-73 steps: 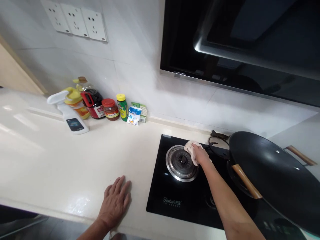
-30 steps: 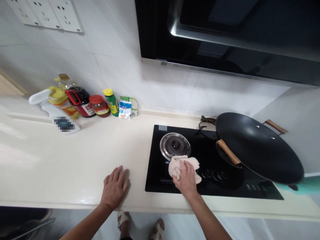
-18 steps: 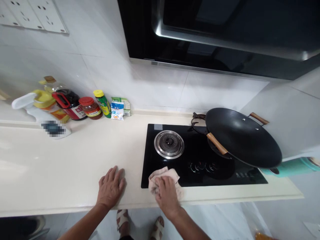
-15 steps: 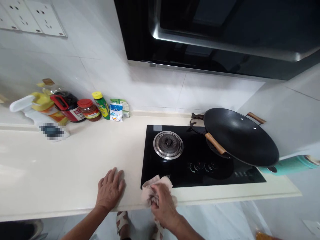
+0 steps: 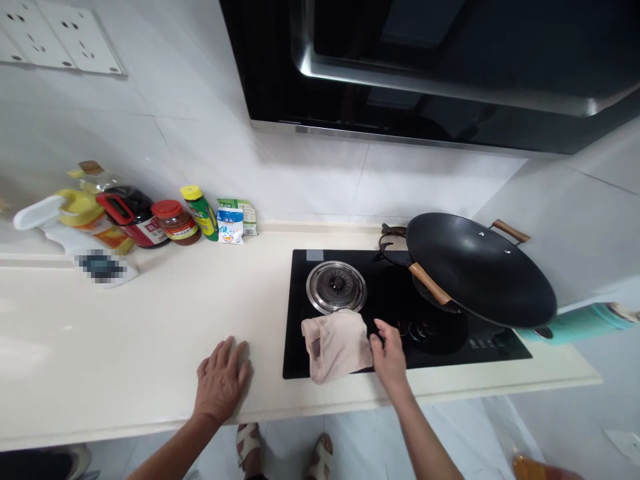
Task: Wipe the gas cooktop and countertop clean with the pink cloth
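A pale pink cloth (image 5: 336, 347) lies spread over the front left of the black glass cooktop (image 5: 300, 347), just below the round burner (image 5: 337, 287). My right hand (image 5: 391, 357) is at the cloth's right edge, with thumb and fingers apart. Whether its thumb touches the fabric I cannot tell. On the cream counter (image 5: 165, 347), left of the cooktop, my left hand (image 5: 221, 380) rests palm down and open with nothing in it. A black wok (image 5: 480, 273) with wooden handles sits tilted on the right side of the cooktop.
Along the wall at left stand a white spray bottle (image 5: 65, 233), a dark sauce jug (image 5: 137, 217), a red-lidded jar (image 5: 176, 223), a green bottle (image 5: 201, 213) and small packets (image 5: 231, 225). A range hood (image 5: 410, 80) hangs above. A loose pan support (image 5: 393, 243) lies behind the wok.
My right hand has moved right and up from the cooktop's front left edge and no longer grips the bunched cloth. The cloth now lies opened out on the cooktop. The left hand stays put.
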Action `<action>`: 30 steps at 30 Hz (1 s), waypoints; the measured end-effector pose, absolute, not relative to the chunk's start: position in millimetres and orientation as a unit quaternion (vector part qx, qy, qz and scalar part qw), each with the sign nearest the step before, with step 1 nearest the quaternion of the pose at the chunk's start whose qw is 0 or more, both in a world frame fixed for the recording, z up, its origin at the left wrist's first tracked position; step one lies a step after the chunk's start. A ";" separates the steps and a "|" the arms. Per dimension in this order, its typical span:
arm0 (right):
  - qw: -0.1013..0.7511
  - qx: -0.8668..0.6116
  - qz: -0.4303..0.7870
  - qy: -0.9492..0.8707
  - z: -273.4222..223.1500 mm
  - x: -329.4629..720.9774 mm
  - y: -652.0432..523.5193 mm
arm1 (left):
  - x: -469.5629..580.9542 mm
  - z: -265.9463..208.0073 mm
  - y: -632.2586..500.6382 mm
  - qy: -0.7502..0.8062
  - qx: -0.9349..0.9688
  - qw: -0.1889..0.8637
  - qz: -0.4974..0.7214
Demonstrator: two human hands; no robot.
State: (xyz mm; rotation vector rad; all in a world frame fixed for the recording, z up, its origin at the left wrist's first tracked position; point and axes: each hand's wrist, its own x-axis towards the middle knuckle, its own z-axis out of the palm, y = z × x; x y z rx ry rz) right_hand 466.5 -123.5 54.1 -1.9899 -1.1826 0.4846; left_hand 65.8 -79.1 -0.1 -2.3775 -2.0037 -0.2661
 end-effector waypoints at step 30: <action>0.035 -0.871 0.222 -0.437 64.3 565.0 38.7 | 60.9 -9.0 -74.9 -0.643 -0.760 0.041 -0.079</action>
